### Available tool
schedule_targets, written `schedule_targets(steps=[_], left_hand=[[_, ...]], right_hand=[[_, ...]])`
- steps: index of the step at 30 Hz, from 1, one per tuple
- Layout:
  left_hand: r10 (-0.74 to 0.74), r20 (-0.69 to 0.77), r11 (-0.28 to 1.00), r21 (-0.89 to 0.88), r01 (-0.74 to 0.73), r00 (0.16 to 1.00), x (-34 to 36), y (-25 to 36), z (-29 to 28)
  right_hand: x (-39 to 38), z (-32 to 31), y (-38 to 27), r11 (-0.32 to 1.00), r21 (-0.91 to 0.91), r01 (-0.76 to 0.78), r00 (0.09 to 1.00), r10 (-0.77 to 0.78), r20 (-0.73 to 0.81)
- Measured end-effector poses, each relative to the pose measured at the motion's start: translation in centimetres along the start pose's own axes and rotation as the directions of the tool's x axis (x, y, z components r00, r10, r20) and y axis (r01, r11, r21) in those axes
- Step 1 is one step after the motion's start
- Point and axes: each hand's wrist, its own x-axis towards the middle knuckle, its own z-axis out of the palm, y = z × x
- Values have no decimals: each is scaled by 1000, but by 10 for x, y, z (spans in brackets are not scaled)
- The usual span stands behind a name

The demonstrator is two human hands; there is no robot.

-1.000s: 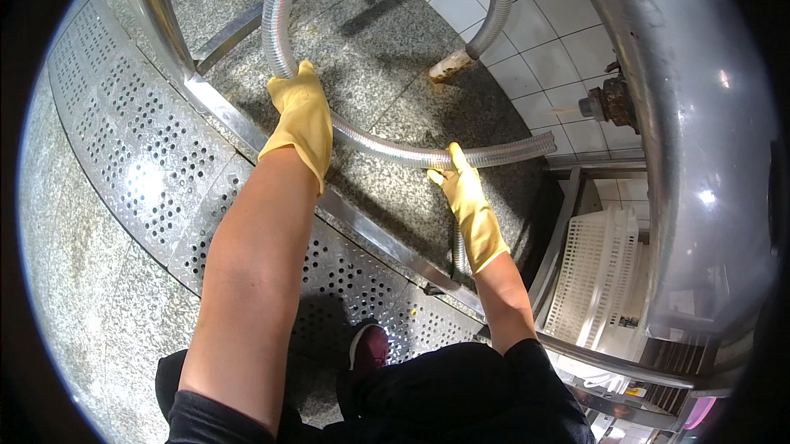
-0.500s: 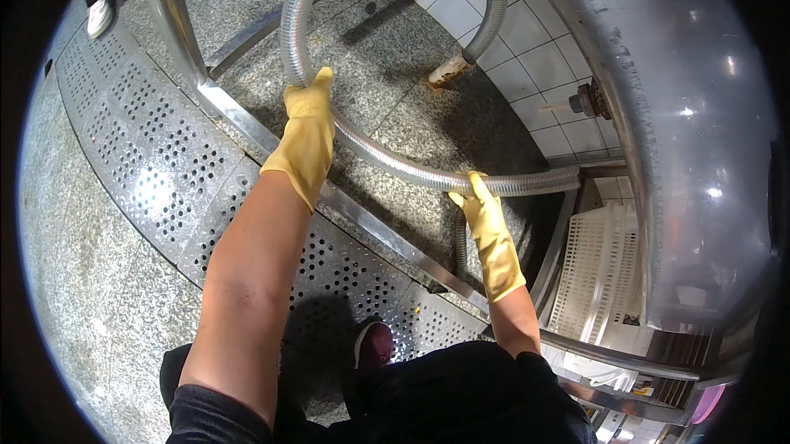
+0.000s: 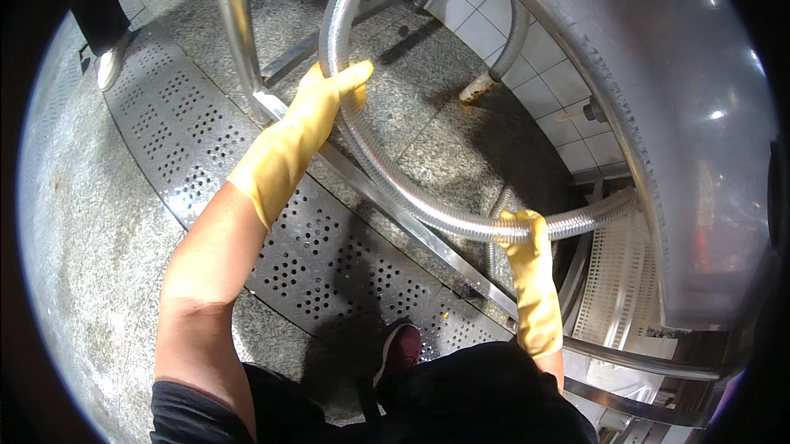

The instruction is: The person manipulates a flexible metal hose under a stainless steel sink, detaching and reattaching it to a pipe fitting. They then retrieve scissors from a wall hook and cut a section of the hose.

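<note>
The yellow-gloved left hand [image 3: 333, 94], upper left of centre, has its grip closed round a clear, ribbed plastic hose [image 3: 461, 224]; the yellow-gloved right hand [image 3: 527, 238], right of centre, curls its fingers round it nearer one end. So far the hose is held in both hands, bent into a wide curve. Its right end lies by the edge of a large, curved, shiny steel body [image 3: 683, 156]; no joint shows, and I cannot tell whether they touch. Beyond, a white, rust-stained pipe stub [image 3: 477, 89] already carries a grey ribbed hose length [image 3: 516, 41].
</note>
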Motion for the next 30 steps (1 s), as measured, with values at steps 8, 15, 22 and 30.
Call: schedule_targets(steps=[8, 15, 22, 30], left_hand=[[3, 108, 997, 79, -12, 994, -27, 45, -63], [-52, 76, 949, 313, 26, 996, -58, 24, -104], [-18, -98, 931, 360, 53, 995, -33, -59, -135], [-41, -69, 944, 325, 61, 997, -32, -69, -132]], right_hand=[[-91, 37, 46, 932, 25, -361, 874, 329, 357], [-125, 35, 115, 538, -384, -751, 376, 825, 422], [-107, 46, 120, 572, -664, -481, 469, 808, 356], [-93, 32, 136, 641, -571, -512, 608, 740, 286]])
